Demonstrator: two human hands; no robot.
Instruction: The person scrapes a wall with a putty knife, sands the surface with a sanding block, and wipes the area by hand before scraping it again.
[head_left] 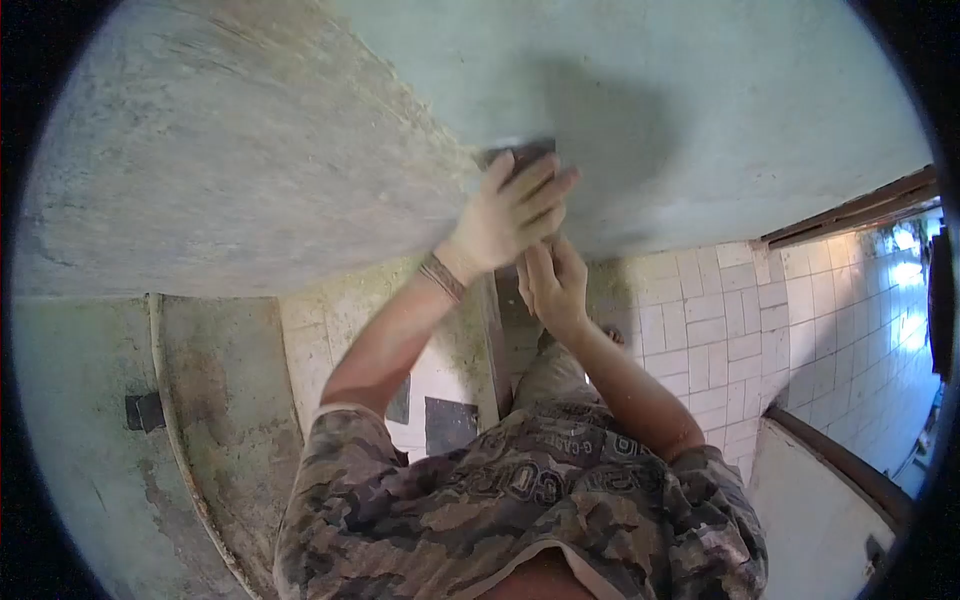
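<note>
My left hand (515,210), with a woven band at its wrist, presses a dark flat block-like tool (535,150) against the pale green wall (760,110). Its fingers lie over the tool and are blurred a little. Just below, close to the left palm, my right hand (555,285) is closed with the fingers bent. What it grips, perhaps the lower end of the same tool, is hidden. The tool sits near the line where the green paint meets a rough grey, worn wall surface (230,150).
Light tiles cover the floor (700,320). Dark square pieces (450,425) lie near my left side. A pipe or cable (170,420) runs along the left wall. At the right are a brown wooden frame (850,215) and a white door-like panel (810,500).
</note>
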